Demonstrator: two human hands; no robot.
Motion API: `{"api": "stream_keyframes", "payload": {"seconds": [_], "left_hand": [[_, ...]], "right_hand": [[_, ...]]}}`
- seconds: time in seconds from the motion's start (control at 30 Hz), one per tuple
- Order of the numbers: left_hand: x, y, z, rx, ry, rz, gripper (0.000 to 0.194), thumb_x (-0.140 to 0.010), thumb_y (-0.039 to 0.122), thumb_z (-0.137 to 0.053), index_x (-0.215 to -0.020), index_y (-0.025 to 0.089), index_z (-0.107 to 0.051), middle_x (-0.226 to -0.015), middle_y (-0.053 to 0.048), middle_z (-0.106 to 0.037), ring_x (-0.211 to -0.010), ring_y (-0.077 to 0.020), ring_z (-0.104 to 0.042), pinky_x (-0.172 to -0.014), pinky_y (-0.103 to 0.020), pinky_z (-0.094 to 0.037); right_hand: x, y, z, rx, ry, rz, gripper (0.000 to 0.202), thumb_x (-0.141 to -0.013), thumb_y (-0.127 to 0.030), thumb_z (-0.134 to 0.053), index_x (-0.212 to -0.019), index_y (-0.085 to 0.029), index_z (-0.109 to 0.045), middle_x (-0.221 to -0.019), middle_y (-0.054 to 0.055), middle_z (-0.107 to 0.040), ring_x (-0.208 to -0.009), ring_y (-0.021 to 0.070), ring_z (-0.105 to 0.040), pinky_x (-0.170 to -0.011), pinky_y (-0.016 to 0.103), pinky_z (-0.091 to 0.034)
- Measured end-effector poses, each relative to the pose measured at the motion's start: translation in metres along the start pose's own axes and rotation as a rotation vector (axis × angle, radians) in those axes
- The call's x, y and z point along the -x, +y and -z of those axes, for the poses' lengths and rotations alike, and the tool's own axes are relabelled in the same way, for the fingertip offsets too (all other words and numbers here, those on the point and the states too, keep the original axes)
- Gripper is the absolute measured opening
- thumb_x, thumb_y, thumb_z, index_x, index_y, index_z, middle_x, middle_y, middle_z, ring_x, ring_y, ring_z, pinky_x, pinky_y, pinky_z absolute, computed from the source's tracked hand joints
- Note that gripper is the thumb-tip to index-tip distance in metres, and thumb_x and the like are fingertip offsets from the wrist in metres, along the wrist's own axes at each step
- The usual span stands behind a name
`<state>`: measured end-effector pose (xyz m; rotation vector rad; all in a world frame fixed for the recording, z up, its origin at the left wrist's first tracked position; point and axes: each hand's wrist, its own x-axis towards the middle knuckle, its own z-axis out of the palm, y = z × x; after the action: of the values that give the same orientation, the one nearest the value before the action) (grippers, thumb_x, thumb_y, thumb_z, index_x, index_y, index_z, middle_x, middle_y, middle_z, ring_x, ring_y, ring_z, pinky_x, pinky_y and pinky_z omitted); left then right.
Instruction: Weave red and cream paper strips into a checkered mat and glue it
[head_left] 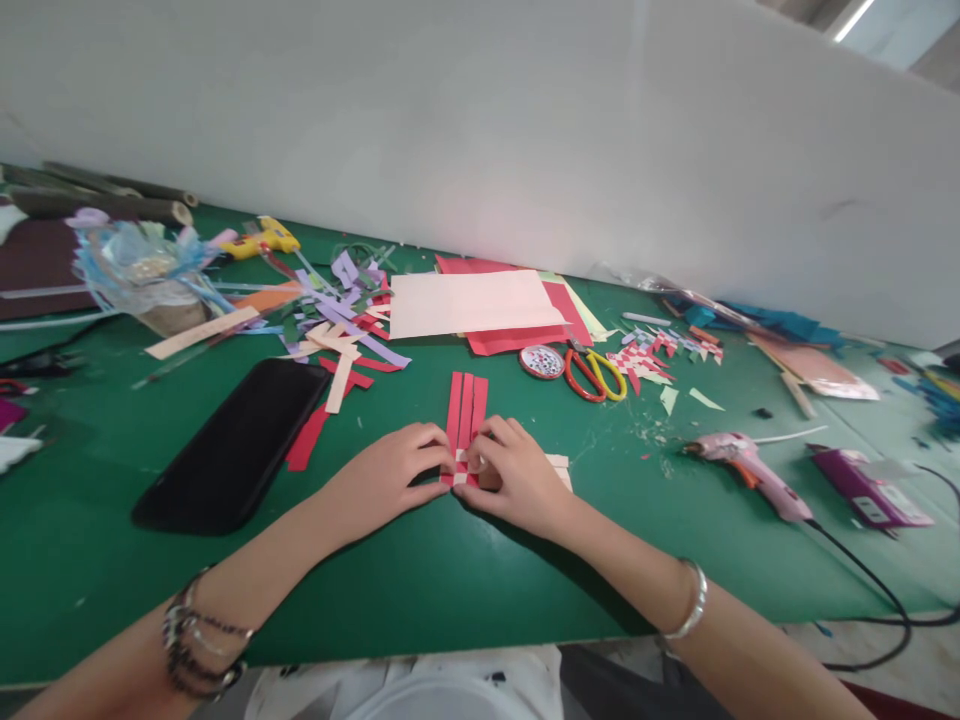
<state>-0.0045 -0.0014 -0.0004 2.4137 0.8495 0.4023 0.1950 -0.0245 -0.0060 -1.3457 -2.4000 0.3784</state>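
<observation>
Red and cream paper strips (466,398) are woven into a small checkered piece on the green table, in front of me. Three red strips point away from me, and cream strip ends (559,468) stick out to the right, partly under my right hand. My left hand (401,468) pinches the left edge of the weave between thumb and fingers. On the other side my right hand (517,475) has its bent fingers and thumb closed on the weave's right part. My fingers hide some of the checks.
Scissors (592,375), a round tin (541,361) and paper sheets (472,303) lie beyond my hands. A black case (236,445) and paper scraps are at left. Pink glue gun (754,475), its cord and a purple device (870,487) sit at right.
</observation>
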Motion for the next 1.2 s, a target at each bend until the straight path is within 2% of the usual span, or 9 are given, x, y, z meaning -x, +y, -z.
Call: {"api": "stream_keyframes", "payload": {"seconds": [0.1, 0.27, 0.47, 0.6, 0.77, 0.93, 1.2], "left_hand": [[0.0, 0.001, 0.001, -0.036, 0.023, -0.014, 0.016, -0.088, 0.03, -0.047, -0.09, 0.02, -0.06, -0.104, -0.004, -0.052, -0.093, -0.0189, -0.051, -0.083, -0.032, -0.041], [0.001, -0.001, 0.0, -0.037, 0.015, -0.023, 0.017, -0.089, 0.03, -0.047, -0.093, 0.021, -0.06, -0.108, -0.005, -0.052, -0.096, -0.0196, -0.051, -0.084, -0.032, -0.041], [0.001, -0.003, 0.001, 0.02, 0.01, -0.02, 0.016, -0.089, 0.028, -0.046, -0.092, 0.021, -0.06, -0.107, -0.004, -0.053, -0.098, -0.0181, -0.051, -0.087, -0.03, -0.04], [-0.001, 0.0, 0.003, -0.025, 0.025, -0.004, 0.014, -0.087, 0.027, -0.049, -0.091, 0.022, -0.061, -0.104, -0.003, -0.055, -0.097, -0.0188, -0.051, -0.086, -0.032, -0.039], [-0.001, 0.002, 0.002, -0.079, 0.018, -0.003, 0.015, -0.087, 0.024, -0.047, -0.092, 0.022, -0.061, -0.105, -0.003, -0.055, -0.095, -0.0188, -0.051, -0.084, -0.033, -0.039], [-0.002, 0.003, 0.0, -0.127, 0.021, 0.006, 0.016, -0.083, 0.032, -0.055, -0.093, 0.02, -0.06, -0.102, -0.005, -0.054, -0.093, -0.0214, -0.051, -0.081, -0.035, -0.04], [-0.005, 0.004, -0.003, -0.167, 0.05, -0.01, 0.018, -0.087, 0.032, -0.05, -0.095, 0.021, -0.061, -0.098, -0.005, -0.054, -0.09, -0.0205, -0.05, -0.077, -0.033, -0.039]], "right_hand": [[0.001, 0.0, 0.0, 0.046, 0.0, 0.017, 0.02, -0.078, -0.038, -0.055, -0.076, -0.018, -0.053, -0.085, 0.005, -0.048, -0.077, 0.0171, -0.043, -0.07, 0.031, -0.039], [0.001, 0.001, 0.001, 0.056, -0.027, 0.034, 0.023, -0.073, -0.039, -0.06, -0.08, -0.018, -0.053, -0.087, 0.005, -0.049, -0.08, 0.0177, -0.044, -0.071, 0.031, -0.04], [0.0, 0.001, 0.001, 0.056, -0.023, 0.039, 0.019, -0.079, -0.037, -0.054, -0.083, -0.018, -0.054, -0.088, 0.006, -0.051, -0.08, 0.0179, -0.044, -0.072, 0.032, -0.039], [0.001, 0.003, 0.005, -0.013, -0.052, 0.075, 0.02, -0.074, -0.035, -0.06, -0.085, -0.018, -0.053, -0.09, 0.005, -0.05, -0.082, 0.018, -0.044, -0.074, 0.032, -0.039], [0.001, 0.009, 0.008, -0.134, -0.063, 0.078, 0.013, -0.078, -0.028, -0.058, -0.086, -0.019, -0.054, -0.091, 0.004, -0.049, -0.085, 0.0165, -0.045, -0.078, 0.03, -0.038], [0.001, 0.01, 0.007, -0.136, -0.061, 0.07, 0.015, -0.075, -0.028, -0.061, -0.086, -0.019, -0.054, -0.092, 0.004, -0.049, -0.086, 0.0173, -0.045, -0.078, 0.031, -0.039], [0.002, 0.007, 0.01, -0.135, -0.058, 0.058, 0.011, -0.078, -0.025, -0.059, -0.085, -0.019, -0.054, -0.092, 0.004, -0.049, -0.086, 0.0169, -0.045, -0.078, 0.031, -0.04]]}}
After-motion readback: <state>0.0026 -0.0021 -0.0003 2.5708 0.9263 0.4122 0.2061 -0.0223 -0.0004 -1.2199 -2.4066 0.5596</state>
